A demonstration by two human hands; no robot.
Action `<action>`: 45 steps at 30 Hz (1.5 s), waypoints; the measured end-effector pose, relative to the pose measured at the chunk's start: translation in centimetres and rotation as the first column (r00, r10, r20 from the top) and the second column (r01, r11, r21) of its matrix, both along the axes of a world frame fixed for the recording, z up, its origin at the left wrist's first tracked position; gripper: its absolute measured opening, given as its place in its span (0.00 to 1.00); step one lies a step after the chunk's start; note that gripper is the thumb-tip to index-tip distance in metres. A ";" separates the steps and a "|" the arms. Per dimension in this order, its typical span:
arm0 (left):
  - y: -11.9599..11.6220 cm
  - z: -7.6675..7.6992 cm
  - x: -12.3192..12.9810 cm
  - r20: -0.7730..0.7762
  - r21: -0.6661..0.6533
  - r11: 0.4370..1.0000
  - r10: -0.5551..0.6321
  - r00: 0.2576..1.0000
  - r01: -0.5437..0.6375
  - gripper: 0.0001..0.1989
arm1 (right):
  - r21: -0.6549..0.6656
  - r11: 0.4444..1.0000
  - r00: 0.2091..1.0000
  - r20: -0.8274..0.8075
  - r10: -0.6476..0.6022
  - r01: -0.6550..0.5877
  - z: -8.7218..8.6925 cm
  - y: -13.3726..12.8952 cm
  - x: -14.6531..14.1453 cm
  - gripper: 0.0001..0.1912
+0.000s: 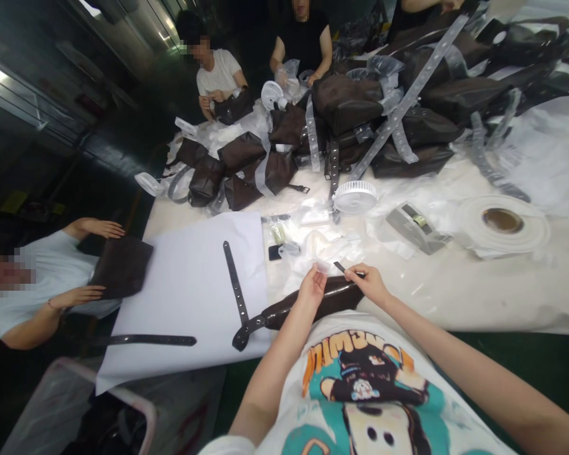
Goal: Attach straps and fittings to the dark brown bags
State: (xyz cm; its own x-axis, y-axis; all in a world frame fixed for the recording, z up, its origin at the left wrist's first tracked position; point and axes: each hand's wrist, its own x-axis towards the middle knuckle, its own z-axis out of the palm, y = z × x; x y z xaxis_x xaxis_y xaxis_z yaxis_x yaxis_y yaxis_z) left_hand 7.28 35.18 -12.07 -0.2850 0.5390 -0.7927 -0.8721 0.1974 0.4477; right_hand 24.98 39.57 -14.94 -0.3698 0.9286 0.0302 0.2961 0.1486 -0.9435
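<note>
Close to my body at the table edge lies a dark brown, shiny bag [336, 296]. Its belt-like strap [234, 278], with metal eyelets, trails off to the left. My left hand [315, 285] is over the bag, fingers curled together, with a small piece of clear plastic [320, 267] at the fingertips. To its right, my right hand [368, 282] pinches a narrow dark strap end [340, 267], which points up and left. Part of the bag is hidden behind my left wrist and my right hand.
A white sheet [184, 272] covers the table's left side; a co-worker there holds a dark bag [123, 266]. Ahead are a white fan [355, 196], a tape dispenser [418, 227] and a large white roll [502, 222]. Wrapped brown bags [346, 101] are heaped behind, near other people.
</note>
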 end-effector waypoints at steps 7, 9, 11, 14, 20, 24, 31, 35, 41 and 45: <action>0.1 0.1 0.4 0.024 -0.013 1.000 -0.017 1.000 0.017 0.03 | 0.010 0.992 0.988 -0.092 0.124 -0.124 0.2 0.0 0.8 0.17; 0.1 0.1 0.3 0.024 -0.015 1.000 -0.020 1.000 0.020 0.03 | 0.029 0.988 0.984 -0.086 0.156 -0.154 0.4 0.1 0.9 0.18; 0.1 0.0 0.3 0.021 -0.015 1.000 -0.021 1.000 0.022 0.04 | 0.043 0.983 0.980 -0.087 0.179 -0.176 0.6 0.1 1.1 0.18; 0.0 -0.1 0.2 0.017 -0.018 1.000 -0.025 1.000 0.025 0.04 | 0.048 0.982 0.978 -0.086 0.188 -0.185 0.6 0.2 1.1 0.18; 0.0 -0.2 0.2 0.023 -0.010 0.997 -0.077 0.997 0.078 0.03 | 0.055 0.981 0.981 -0.044 0.189 -0.186 0.4 0.3 0.9 0.19; -0.3 -0.1 0.6 0.010 0.033 0.992 -0.120 0.993 0.119 0.04 | 0.060 0.982 0.984 -0.014 0.180 -0.179 0.2 0.3 0.8 0.17; -1.1 -0.9 2.1 -0.310 0.135 0.907 -0.345 0.886 0.400 0.19 | 0.045 0.992 0.993 0.029 0.114 -0.115 -0.5 0.3 0.5 0.13; -0.8 -1.7 3.0 -0.433 0.055 0.849 -0.453 0.779 0.525 0.20 | 0.070 0.996 0.994 -0.090 0.068 -0.062 -0.5 0.6 1.6 0.10; 0.2 -2.9 4.1 -0.704 -0.074 0.634 -0.579 0.410 0.770 0.13 | 0.003 1.000 0.988 -0.153 -0.013 0.014 -1.1 0.1 3.4 0.13; 0.7 -3.4 4.1 -0.763 -0.144 0.604 -0.572 0.301 0.784 0.12 | -0.015 0.991 0.989 -0.057 -0.136 0.135 -2.0 -0.6 3.3 0.13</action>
State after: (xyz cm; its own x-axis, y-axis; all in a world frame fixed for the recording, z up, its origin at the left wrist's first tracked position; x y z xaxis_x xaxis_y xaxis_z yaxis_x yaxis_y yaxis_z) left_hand 11.40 35.93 -15.44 -0.0937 0.9284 -0.3597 0.1352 0.3698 0.9192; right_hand 28.32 38.94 -16.91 -0.2384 0.9705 0.0370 0.2574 0.0999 -0.9611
